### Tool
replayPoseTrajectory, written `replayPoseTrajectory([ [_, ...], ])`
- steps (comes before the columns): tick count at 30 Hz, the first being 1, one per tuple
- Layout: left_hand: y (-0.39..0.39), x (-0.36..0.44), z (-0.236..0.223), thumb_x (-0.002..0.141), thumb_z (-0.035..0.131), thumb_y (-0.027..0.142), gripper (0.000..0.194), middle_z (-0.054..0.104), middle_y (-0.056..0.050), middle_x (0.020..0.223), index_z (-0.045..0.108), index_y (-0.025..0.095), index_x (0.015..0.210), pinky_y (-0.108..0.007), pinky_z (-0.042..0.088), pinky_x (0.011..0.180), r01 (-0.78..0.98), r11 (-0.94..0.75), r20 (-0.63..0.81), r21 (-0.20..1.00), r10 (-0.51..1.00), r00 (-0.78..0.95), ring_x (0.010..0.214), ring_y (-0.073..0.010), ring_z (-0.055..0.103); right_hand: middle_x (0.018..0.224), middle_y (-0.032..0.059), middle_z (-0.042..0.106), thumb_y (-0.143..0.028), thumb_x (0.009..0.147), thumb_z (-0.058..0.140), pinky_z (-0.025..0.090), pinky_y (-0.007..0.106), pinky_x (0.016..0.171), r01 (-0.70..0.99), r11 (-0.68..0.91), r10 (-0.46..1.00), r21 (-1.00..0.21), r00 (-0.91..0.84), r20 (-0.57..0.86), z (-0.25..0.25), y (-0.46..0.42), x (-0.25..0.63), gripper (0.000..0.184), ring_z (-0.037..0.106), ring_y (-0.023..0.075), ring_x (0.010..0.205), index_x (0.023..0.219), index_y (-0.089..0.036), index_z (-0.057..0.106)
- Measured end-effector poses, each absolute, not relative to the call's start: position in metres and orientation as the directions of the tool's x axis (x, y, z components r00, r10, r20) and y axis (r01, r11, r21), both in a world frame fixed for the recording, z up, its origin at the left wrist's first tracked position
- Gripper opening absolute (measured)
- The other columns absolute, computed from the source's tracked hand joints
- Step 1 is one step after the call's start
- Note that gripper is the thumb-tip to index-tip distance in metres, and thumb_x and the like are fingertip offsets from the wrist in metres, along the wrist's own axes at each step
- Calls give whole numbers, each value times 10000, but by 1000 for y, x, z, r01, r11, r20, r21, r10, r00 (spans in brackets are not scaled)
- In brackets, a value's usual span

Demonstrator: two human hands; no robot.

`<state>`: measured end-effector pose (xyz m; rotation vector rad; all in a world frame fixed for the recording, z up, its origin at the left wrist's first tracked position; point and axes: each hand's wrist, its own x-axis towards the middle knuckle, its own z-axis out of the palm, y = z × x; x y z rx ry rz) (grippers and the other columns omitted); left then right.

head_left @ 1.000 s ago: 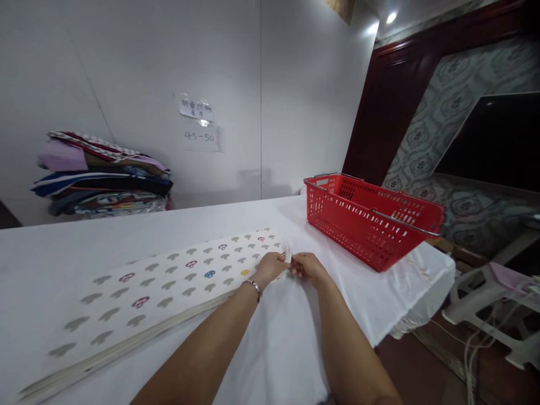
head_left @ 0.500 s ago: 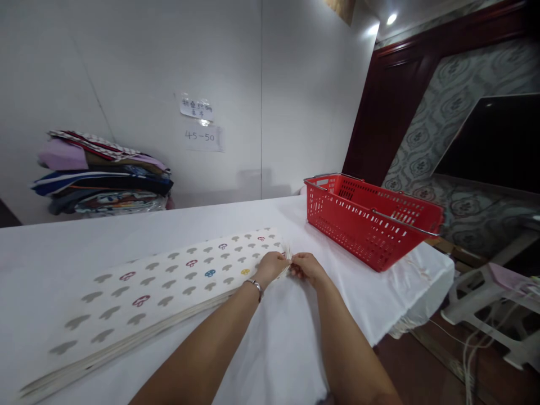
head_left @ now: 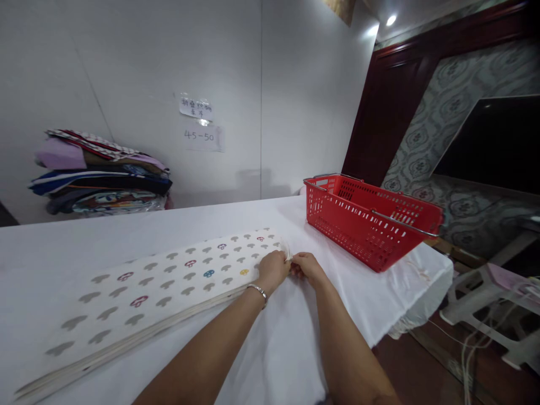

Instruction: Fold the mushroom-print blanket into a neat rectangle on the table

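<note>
A long strip of folded white cloth (head_left: 169, 284), printed with grey and coloured mushrooms, lies in layers across the table. At its right end, my left hand (head_left: 274, 269), with a bracelet on the wrist, is closed on the cloth's gathered edge. My right hand (head_left: 307, 265) meets it there, its fingers pinched on the same corner. The fingertips of both hands nearly touch, and the bit of cloth between them is mostly hidden.
A red plastic basket (head_left: 350, 222) with metal handles stands on the white-covered table (head_left: 278, 337) at the right. A stack of folded fabrics (head_left: 105, 180) sits at the back left by the wall. A stool (head_left: 485, 292) stands beyond the table's right edge.
My left hand has turned and closed further over the cloth's right end. My right hand stays almost in the same place; the cloth's edge there has shifted slightly.
</note>
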<state>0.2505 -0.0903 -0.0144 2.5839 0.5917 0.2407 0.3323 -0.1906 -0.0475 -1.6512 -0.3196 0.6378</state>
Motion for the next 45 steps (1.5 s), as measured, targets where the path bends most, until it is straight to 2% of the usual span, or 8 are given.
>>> replayPoseTrajectory([
  [3, -91, 250, -16, 773, 483, 214, 167, 668, -66, 771, 639, 177, 725, -269, 374, 634, 329, -821, 73, 467, 407, 911, 771, -185, 608, 452, -9, 557, -179, 643, 480, 263, 175, 345, -141, -183, 562, -973, 797, -221, -45, -191, 331, 77, 483, 76, 367, 597, -156, 537],
  [10, -88, 251, -21, 808, 473, 252, 209, 679, -56, 790, 654, 181, 731, -255, 367, 634, 319, -787, 62, 528, 411, 910, 759, -167, 595, 545, 9, 603, -262, 694, 519, 270, 175, 347, -140, -191, 568, -972, 791, -226, -44, -191, 330, 128, 530, 83, 411, 636, -153, 554],
  [18, -81, 254, -23, 805, 469, 232, 228, 679, -48, 751, 664, 165, 706, -233, 339, 578, 339, -725, 2, 600, 425, 905, 682, -144, 573, 552, 13, 616, -236, 701, 505, 248, 173, 323, -123, -206, 587, -971, 778, -224, -50, -192, 333, 117, 506, 75, 379, 636, -152, 552],
  [25, -87, 253, -20, 827, 424, 215, 253, 685, -66, 818, 665, 160, 773, -246, 356, 630, 342, -728, 48, 594, 456, 889, 742, -157, 582, 537, 11, 614, -221, 681, 530, 258, 169, 326, -107, -209, 584, -972, 784, -212, -50, -191, 332, 96, 502, 71, 384, 615, -153, 546],
  [31, -88, 251, -21, 808, 451, 223, 230, 685, -52, 793, 652, 185, 704, -253, 337, 620, 295, -759, 94, 581, 423, 901, 737, -157, 577, 529, 13, 614, -212, 673, 512, 269, 172, 326, -88, -207, 566, -974, 802, -192, -50, -191, 333, 84, 506, 78, 378, 628, -152, 550],
  [37, -87, 251, -23, 809, 461, 245, 236, 687, -52, 785, 653, 182, 687, -254, 330, 594, 303, -763, 84, 571, 421, 903, 723, -158, 580, 531, 10, 610, -203, 658, 503, 262, 171, 313, -87, -218, 550, -972, 812, -196, -48, -191, 332, 80, 504, 80, 370, 618, -150, 547],
  [45, -86, 250, -24, 830, 382, 183, 298, 690, -66, 821, 661, 177, 725, -256, 358, 638, 293, -770, 85, 567, 409, 909, 754, -166, 587, 549, 13, 610, -256, 688, 556, 255, 181, 307, -79, -225, 582, -971, 788, -198, -48, -192, 332, 112, 521, 93, 396, 655, -149, 563],
])
